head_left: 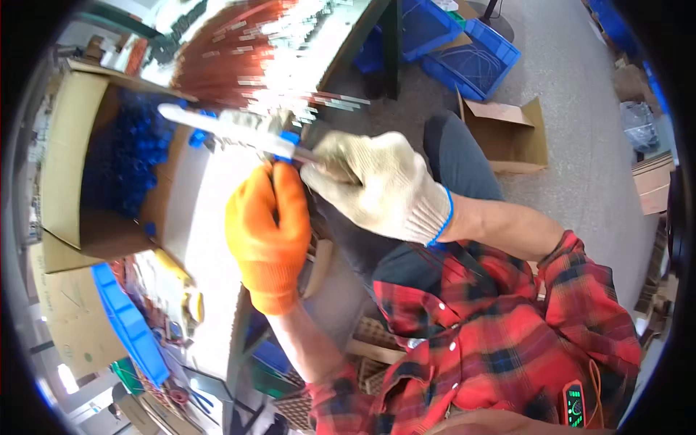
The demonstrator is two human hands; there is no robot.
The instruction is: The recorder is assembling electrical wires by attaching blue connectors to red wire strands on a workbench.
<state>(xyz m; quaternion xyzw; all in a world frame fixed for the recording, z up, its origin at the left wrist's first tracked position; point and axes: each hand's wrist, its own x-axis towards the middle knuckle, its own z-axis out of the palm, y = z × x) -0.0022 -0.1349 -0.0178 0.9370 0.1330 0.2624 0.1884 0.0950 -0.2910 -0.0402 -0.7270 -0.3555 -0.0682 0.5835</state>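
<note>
My left hand [268, 225], in an orange knit glove, has its fingers pinched together just under a small blue plastic piece [286, 147]. My right hand [380, 185], in an off-white knit glove, is closed with its fingers curled round the near end of a long, slim white-tipped piece [217, 127]. That piece points left over the bright tabletop, with the blue piece around or against it near my hands; blur hides which. On its left an open cardboard box [64, 156] holds many small blue parts [138, 156].
Reddish-brown strands [225, 61] with silvery ends lie across the far tabletop. A blue tray [130, 326] and a yellow-handled tool [172, 268] are at the lower left. Blue crates [478, 61] and an open cardboard box [518, 138] stand on the floor at right.
</note>
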